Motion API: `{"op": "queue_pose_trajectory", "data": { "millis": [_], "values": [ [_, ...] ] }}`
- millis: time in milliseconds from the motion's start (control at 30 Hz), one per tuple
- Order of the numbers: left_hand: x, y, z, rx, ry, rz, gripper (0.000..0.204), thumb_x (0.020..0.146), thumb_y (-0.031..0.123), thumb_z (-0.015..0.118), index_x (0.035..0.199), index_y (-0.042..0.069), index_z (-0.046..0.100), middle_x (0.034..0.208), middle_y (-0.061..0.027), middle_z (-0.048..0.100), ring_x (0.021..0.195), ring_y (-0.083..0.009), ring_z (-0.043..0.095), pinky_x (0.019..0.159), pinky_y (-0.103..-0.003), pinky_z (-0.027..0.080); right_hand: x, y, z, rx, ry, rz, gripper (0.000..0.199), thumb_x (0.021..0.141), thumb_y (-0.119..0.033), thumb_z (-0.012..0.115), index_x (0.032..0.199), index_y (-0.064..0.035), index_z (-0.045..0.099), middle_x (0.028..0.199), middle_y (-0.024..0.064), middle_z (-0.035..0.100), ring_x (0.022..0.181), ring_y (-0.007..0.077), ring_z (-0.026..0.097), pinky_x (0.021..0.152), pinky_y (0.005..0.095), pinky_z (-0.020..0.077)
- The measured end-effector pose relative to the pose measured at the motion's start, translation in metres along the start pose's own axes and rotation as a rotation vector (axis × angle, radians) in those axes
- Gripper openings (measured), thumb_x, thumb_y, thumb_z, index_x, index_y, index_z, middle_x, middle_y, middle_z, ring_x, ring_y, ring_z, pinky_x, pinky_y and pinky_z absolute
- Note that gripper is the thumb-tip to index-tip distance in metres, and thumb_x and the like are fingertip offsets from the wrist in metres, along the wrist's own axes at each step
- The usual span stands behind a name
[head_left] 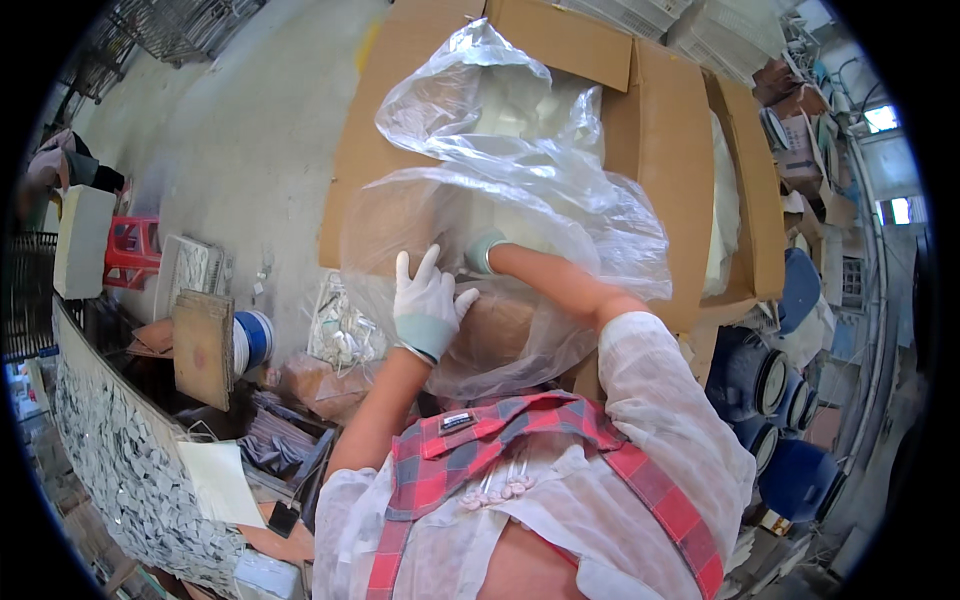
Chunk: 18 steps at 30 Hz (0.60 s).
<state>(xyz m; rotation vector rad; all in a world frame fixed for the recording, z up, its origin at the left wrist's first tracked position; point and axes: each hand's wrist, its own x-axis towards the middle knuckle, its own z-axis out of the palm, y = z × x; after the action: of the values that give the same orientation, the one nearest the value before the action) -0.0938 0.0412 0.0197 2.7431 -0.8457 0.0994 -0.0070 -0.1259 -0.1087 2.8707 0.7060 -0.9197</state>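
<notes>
A large clear plastic bag (520, 150) lines an open cardboard box (660, 130) in front of me. My left hand (428, 303), in a white glove, lies flat with fingers spread on the outside of the bag's near edge. My right hand (484, 252), also gloved, reaches inside the bag; only the glove's cuff shows and the fingers are hidden behind crumpled plastic. Pale flat pieces (515, 100) sit deep inside the bag.
A second open carton (755, 200) stands to the right, with blue round drums (770, 375) below it. On the left are a blue-and-white bucket (252, 340), a brown board (202, 345), a red stool (132, 250) and a mosaic sheet (120, 450).
</notes>
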Motion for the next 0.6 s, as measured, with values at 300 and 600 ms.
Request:
{"op": "queue_pose_trajectory", "data": {
  "millis": [300, 600],
  "values": [
    [0.0, -0.002, 0.009, 0.005, -0.044, -0.035, 0.041, 0.088, 0.041, 0.05, 0.078, 0.004, 0.062, 0.088, -0.0139, 0.064, 0.122, -0.0281, 0.043, 0.107, -0.056, 0.019, -0.087, 0.054, -0.135, 0.096, 0.091, -0.176, 0.027, 0.078, -0.029, 0.058, 0.09, -0.01, 0.072, 0.095, 0.0129, 0.068, 0.085, 0.0254, 0.063, 0.078, 0.0385, 0.0482],
    [0.055, 0.011, -0.037, -0.536, 0.179, -0.107, 0.028, 0.084, 0.024, 0.061, 0.106, 0.008, 0.063, 0.098, -0.0123, 0.064, 0.108, -0.034, 0.053, 0.093, -0.044, 0.042, -0.309, 0.074, -0.29, 0.822, 0.624, -0.102, 0.025, 0.084, -0.022, 0.058, 0.074, -0.0005, 0.067, 0.069, -0.0003, 0.057, 0.066, 0.0062, 0.05, 0.058, 0.025, 0.0413]
  ]
}}
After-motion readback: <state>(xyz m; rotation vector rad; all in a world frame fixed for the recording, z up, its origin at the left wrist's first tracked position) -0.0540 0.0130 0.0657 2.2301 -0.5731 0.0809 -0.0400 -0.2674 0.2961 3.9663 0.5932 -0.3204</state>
